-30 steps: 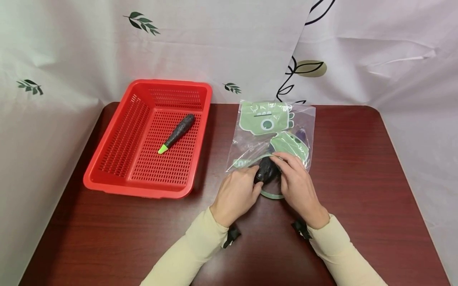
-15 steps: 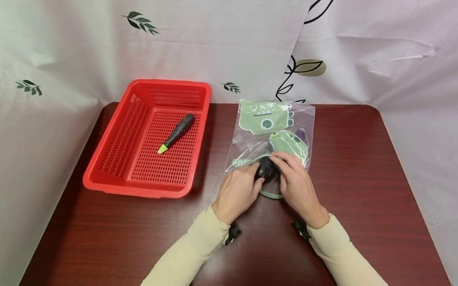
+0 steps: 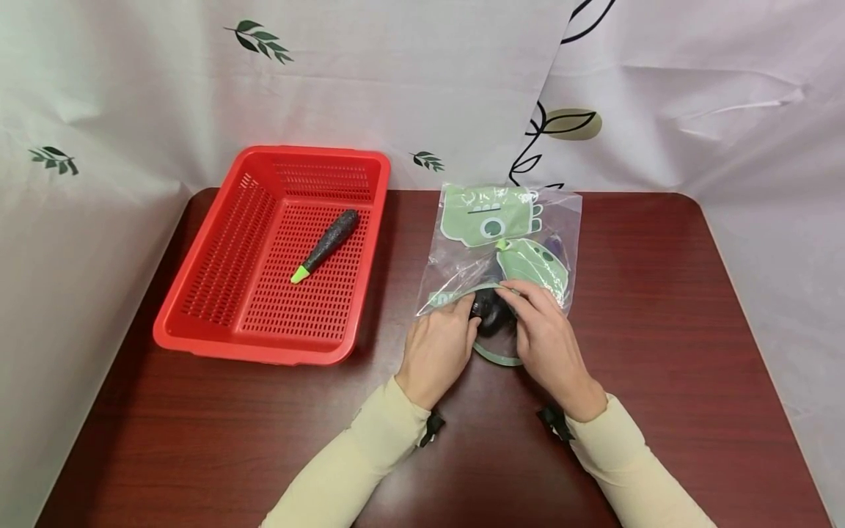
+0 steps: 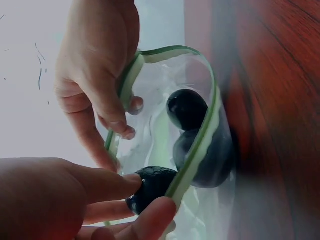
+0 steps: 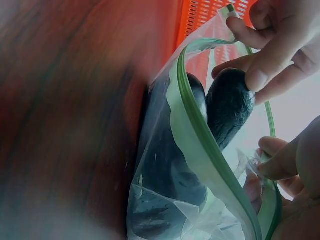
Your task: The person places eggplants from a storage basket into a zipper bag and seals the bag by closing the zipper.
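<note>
A clear zip bag (image 3: 455,275) printed with green cartoon shapes lies on the table, its green-rimmed mouth facing me. My left hand (image 3: 437,352) pinches the blunt end of a dark, wrinkled eggplant (image 5: 230,105) at the bag's mouth, thumb on one side and fingers on the other. Most of its length is inside the bag, and a light green tip shows through the plastic. My right hand (image 3: 551,341) pinches the opposite side of the rim (image 5: 272,200), holding the mouth wide. Two smooth dark rounded ends (image 4: 187,110) show within, beside the held eggplant.
To the left stands a red slotted plastic basket (image 3: 264,350). A single dark, slim eggplant (image 3: 330,242) with a bright green tip lies in it. A pale leaf-printed curtain (image 3: 396,88) hangs behind the dark red wooden table (image 3: 660,330).
My left hand has shifted slightly forward, pushing the eggplant deeper. Its light green tip now shows further up inside the bag. The right hand stays at the rim.
</note>
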{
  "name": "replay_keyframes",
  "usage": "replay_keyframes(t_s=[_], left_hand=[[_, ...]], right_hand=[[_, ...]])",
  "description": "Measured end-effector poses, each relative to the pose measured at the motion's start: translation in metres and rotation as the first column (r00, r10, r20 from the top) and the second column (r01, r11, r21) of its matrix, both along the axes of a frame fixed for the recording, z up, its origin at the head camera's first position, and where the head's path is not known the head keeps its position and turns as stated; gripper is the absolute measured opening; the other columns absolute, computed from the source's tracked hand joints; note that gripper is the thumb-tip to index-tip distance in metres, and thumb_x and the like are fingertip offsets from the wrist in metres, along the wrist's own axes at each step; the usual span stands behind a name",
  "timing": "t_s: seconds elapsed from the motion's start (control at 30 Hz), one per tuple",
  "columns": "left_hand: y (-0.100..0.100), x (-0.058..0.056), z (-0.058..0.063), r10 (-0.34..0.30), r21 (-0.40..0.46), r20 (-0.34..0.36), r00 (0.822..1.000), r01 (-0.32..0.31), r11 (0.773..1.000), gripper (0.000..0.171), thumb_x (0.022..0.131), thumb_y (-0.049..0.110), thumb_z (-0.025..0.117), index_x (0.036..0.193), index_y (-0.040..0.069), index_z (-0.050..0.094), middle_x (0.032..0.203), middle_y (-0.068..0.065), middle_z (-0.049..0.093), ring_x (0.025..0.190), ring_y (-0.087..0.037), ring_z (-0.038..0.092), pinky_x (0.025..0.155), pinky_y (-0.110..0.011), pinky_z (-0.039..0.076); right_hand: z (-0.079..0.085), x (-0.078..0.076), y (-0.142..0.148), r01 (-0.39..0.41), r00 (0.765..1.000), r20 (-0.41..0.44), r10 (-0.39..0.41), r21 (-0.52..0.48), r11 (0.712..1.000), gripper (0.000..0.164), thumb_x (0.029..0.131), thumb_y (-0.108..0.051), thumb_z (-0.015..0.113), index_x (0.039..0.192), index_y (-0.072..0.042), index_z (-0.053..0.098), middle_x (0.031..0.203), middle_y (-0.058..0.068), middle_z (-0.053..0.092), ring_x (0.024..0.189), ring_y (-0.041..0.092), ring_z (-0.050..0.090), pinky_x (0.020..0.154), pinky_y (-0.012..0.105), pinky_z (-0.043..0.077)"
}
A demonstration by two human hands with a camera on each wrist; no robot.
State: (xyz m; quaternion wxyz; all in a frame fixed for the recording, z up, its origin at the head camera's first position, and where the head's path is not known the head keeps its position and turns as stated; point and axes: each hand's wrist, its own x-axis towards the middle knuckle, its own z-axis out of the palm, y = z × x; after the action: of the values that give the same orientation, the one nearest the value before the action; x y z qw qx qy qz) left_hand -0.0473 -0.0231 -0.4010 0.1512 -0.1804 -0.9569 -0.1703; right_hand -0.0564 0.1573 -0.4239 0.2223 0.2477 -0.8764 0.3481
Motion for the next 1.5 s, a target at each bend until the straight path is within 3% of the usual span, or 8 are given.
replay_keyframes(t_s=[0.3, 0.73, 1.2, 1.5], left_hand=[[0.003, -0.002, -0.007, 0.078, -0.031, -0.076, 0.994, -0.081, 0.996, 0.032, 0.089, 0.026, 0.075, 0.116, 0.011, 0.070, 0.087, -0.004, 0.075, 0.061, -0.029, 0.070, 0.047, -0.041, 0.049], [0.009, -0.004, -0.014, 0.118, -0.037, -0.088, 0.989, -0.122, 0.992, 0.032, 0.089, 0.028, 0.075, 0.116, 0.013, 0.071, 0.086, -0.002, 0.075, 0.060, -0.028, 0.070, 0.046, -0.040, 0.048], [0.011, -0.003, -0.024, 0.047, -0.133, -0.084, 0.995, -0.058, 0.989, 0.048, 0.083, 0.017, 0.074, 0.126, 0.000, 0.063, 0.093, -0.009, 0.073, 0.059, -0.024, 0.068, 0.046, -0.038, 0.051], [0.012, -0.003, -0.027, 0.020, -0.155, -0.027, 0.999, -0.024, 0.988, 0.060, 0.087, 0.024, 0.074, 0.134, -0.006, 0.053, 0.096, -0.009, 0.070, 0.060, -0.021, 0.067, 0.049, -0.036, 0.051]], right_hand=[[0.001, 0.001, 0.000, 0.003, 1.000, 0.004, -0.004, 0.016, 1.000, 0.042, 0.088, 0.019, 0.048, 0.124, 0.004, 0.067, 0.128, 0.016, 0.061, 0.113, 0.035, 0.056, 0.096, 0.047, 0.044], [0.000, 0.000, 0.001, 0.010, 1.000, 0.004, -0.010, 0.017, 1.000, 0.042, 0.089, 0.018, 0.049, 0.123, 0.003, 0.067, 0.127, 0.015, 0.061, 0.111, 0.035, 0.057, 0.095, 0.046, 0.045], [0.000, 0.000, 0.000, 0.008, 1.000, -0.003, -0.008, 0.006, 1.000, 0.043, 0.089, 0.019, 0.047, 0.123, 0.003, 0.068, 0.127, 0.015, 0.062, 0.113, 0.035, 0.057, 0.097, 0.045, 0.043], [-0.001, 0.000, 0.000, -0.001, 1.000, -0.011, 0.001, 0.004, 1.000, 0.043, 0.088, 0.019, 0.047, 0.123, 0.003, 0.068, 0.126, 0.016, 0.062, 0.113, 0.035, 0.057, 0.097, 0.045, 0.043]])
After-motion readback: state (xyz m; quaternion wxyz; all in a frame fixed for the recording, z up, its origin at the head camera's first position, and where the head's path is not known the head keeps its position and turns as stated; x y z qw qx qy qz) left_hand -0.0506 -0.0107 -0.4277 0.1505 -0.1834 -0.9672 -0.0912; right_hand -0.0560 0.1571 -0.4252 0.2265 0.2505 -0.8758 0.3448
